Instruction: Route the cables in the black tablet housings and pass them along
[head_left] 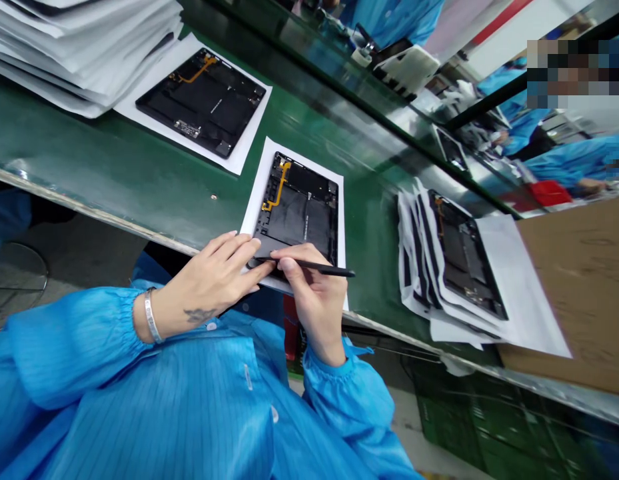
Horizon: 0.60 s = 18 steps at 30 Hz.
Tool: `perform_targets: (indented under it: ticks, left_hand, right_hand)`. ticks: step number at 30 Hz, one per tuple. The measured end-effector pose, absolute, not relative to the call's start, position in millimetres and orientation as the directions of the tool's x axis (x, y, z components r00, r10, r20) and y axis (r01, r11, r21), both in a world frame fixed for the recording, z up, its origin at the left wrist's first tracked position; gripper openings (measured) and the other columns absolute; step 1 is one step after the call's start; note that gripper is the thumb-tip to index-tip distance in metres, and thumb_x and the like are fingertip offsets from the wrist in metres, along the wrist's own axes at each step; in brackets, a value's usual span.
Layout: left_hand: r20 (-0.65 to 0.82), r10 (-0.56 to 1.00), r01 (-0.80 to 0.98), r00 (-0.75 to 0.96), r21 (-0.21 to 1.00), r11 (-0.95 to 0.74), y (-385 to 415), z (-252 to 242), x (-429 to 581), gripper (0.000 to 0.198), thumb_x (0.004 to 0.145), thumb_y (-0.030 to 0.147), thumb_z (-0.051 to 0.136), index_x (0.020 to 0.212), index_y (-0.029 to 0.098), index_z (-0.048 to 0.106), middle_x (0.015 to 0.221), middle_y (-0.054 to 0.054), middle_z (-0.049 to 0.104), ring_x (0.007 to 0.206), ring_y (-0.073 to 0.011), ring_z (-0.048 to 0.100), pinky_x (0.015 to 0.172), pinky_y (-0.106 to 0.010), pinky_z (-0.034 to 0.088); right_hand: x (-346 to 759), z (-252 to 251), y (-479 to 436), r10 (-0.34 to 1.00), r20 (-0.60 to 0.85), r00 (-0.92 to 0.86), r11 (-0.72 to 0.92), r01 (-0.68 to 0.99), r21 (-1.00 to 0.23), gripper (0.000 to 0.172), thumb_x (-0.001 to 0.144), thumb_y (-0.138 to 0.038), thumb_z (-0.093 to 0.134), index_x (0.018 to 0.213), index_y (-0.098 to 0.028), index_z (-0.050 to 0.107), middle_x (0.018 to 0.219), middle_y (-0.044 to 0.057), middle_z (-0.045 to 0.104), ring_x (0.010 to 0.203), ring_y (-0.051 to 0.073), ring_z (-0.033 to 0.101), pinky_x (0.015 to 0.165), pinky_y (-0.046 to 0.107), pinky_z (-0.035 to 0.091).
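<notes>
An opened tablet (304,207) lies on a white paper sheet (255,179) at the table's front edge, its black battery and an orange flex cable (276,190) exposed. My right hand (316,290) pinches a thin black pen-like tool (324,268), whose tip points left at the tablet's near left corner. My left hand (214,273) rests on that same corner with its fingers stretched out, close to the tool's tip. Both hands cover the near edge of the tablet, so what the tip touches cannot be made out.
A second opened tablet (204,100) lies on paper further left, beside a tall stack of paper-interleaved sheets (74,53). On the right, another tablet (469,253) tops a layered pile next to a cardboard sheet (584,293). Behind a dark rail (339,93), co-workers in blue sit at another bench.
</notes>
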<state>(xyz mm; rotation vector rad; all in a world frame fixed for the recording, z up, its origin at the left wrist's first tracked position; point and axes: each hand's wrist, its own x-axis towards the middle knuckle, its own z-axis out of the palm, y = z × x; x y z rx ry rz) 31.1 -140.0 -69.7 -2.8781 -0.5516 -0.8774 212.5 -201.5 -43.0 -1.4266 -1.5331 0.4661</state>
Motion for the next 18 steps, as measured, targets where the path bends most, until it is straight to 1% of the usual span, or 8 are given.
perform_targets:
  ticks: [5, 7, 9, 12, 14, 16, 18]
  left_hand:
    - [0.575, 0.314, 0.359, 0.755, 0.037, -0.933, -140.0, -71.4, 31.5, 0.035, 0.098, 0.021, 0.056, 0.131, 0.009, 0.058, 0.123, -0.018, 0.065, 0.117, -0.0323, 0.065, 0.102, -0.049, 0.056]
    - [0.61, 0.284, 0.343, 0.74, 0.022, -0.939, -136.3, -72.8, 28.7, 0.034, 0.098, 0.021, 0.057, 0.13, 0.009, 0.059, 0.123, -0.02, 0.066, 0.117, -0.0318, 0.066, 0.1, -0.048, 0.057]
    - [0.653, 0.23, 0.287, 0.721, 0.02, -0.958, -130.1, -73.7, 24.1, 0.029, 0.099, 0.021, 0.057, 0.125, 0.009, 0.061, 0.122, -0.019, 0.068, 0.117, -0.0298, 0.067, 0.1, -0.045, 0.058]
    - [0.688, 0.188, 0.198, 0.701, 0.066, -0.978, -120.7, -73.0, 18.1, 0.021, 0.099, 0.018, 0.056, 0.116, 0.01, 0.064, 0.12, -0.014, 0.072, 0.113, -0.0246, 0.07, 0.101, -0.039, 0.059]
    - [0.69, 0.195, 0.202, 0.697, 0.073, -0.977, -117.8, -71.7, 17.3, 0.019, 0.099, 0.017, 0.055, 0.113, 0.01, 0.065, 0.117, -0.012, 0.074, 0.109, -0.0238, 0.072, 0.098, -0.037, 0.061]
    - [0.691, 0.205, 0.231, 0.694, 0.057, -0.971, -117.9, -70.5, 18.8, 0.017, 0.098, 0.016, 0.055, 0.11, 0.01, 0.066, 0.114, -0.012, 0.075, 0.107, -0.0248, 0.073, 0.093, -0.036, 0.062]
    - [0.691, 0.216, 0.247, 0.69, 0.056, -0.967, -119.8, -70.0, 21.0, 0.016, 0.097, 0.015, 0.056, 0.107, 0.01, 0.067, 0.112, -0.011, 0.075, 0.106, -0.0253, 0.073, 0.091, -0.036, 0.062]
  right_hand:
    - [213.0, -39.0, -200.5, 0.908, 0.418, 0.039, 0.304, 0.624, -0.72, 0.014, 0.096, -0.014, 0.061, 0.092, -0.022, 0.072, 0.089, 0.002, 0.073, 0.084, 0.016, 0.066, 0.076, 0.032, 0.053]
    - [214.2, -37.0, -200.2, 0.907, 0.422, -0.003, 0.324, 0.644, -0.693, 0.014, 0.096, -0.015, 0.06, 0.093, -0.021, 0.072, 0.088, 0.003, 0.072, 0.083, 0.016, 0.065, 0.076, 0.032, 0.053]
    - [215.5, -35.7, -199.5, 0.907, 0.42, -0.026, 0.336, 0.646, -0.686, 0.013, 0.096, -0.015, 0.06, 0.093, -0.021, 0.071, 0.087, 0.003, 0.072, 0.082, 0.017, 0.065, 0.075, 0.032, 0.052]
    - [216.5, -35.2, -198.0, 0.907, 0.419, -0.047, 0.35, 0.64, -0.684, 0.014, 0.097, -0.015, 0.059, 0.093, -0.021, 0.071, 0.087, 0.003, 0.071, 0.083, 0.017, 0.065, 0.074, 0.032, 0.052]
    - [217.9, -35.4, -197.6, 0.903, 0.424, -0.064, 0.363, 0.641, -0.677, 0.014, 0.097, -0.014, 0.059, 0.094, -0.021, 0.071, 0.086, 0.003, 0.072, 0.084, 0.017, 0.065, 0.075, 0.032, 0.052]
    - [221.9, -35.5, -199.1, 0.901, 0.426, -0.079, 0.374, 0.639, -0.672, 0.014, 0.097, -0.014, 0.059, 0.095, -0.021, 0.071, 0.086, 0.002, 0.072, 0.083, 0.016, 0.065, 0.075, 0.032, 0.052]
    - [229.4, -34.9, -203.4, 0.909, 0.41, -0.072, 0.357, 0.642, -0.679, 0.013, 0.096, -0.014, 0.06, 0.095, -0.021, 0.071, 0.086, 0.002, 0.072, 0.082, 0.016, 0.065, 0.075, 0.031, 0.052]
